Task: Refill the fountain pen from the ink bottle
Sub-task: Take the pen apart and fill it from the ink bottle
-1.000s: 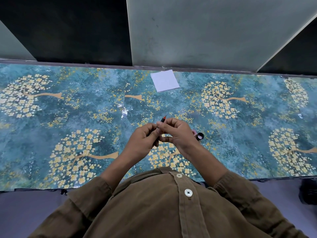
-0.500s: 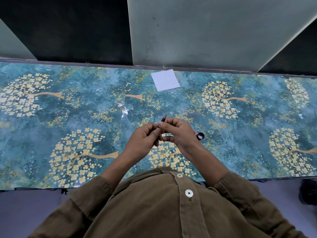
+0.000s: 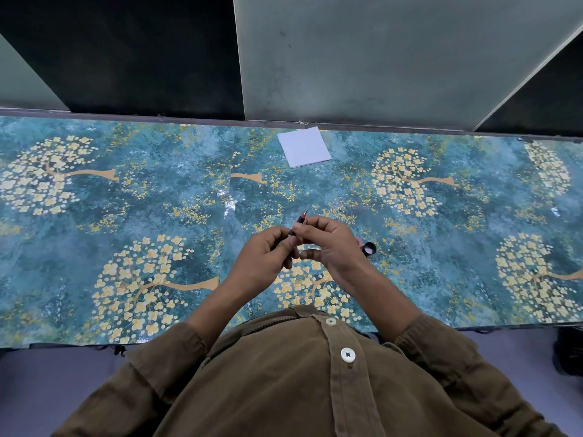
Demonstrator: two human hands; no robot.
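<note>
Both hands hold a thin fountain pen (image 3: 301,219) above the table's middle, its red and black nib end pointing away from me. My left hand (image 3: 268,257) grips the lower barrel, mostly hidden in the fingers. My right hand (image 3: 331,244) pinches the section just below the nib with thumb and forefinger. A small dark round ink bottle (image 3: 368,248) with an open mouth stands on the table right behind my right hand, partly hidden by it, with a bit of pink beside it.
The table (image 3: 126,216) wears a teal cloth printed with yellow flowering trees. A white folded paper (image 3: 304,147) lies at the far edge. Dark and grey wall panels rise behind. A dark object (image 3: 569,351) sits on the floor at right.
The pen's nib end has tipped slightly and the right fingers have shifted on it; both hands stay in the same spot.
</note>
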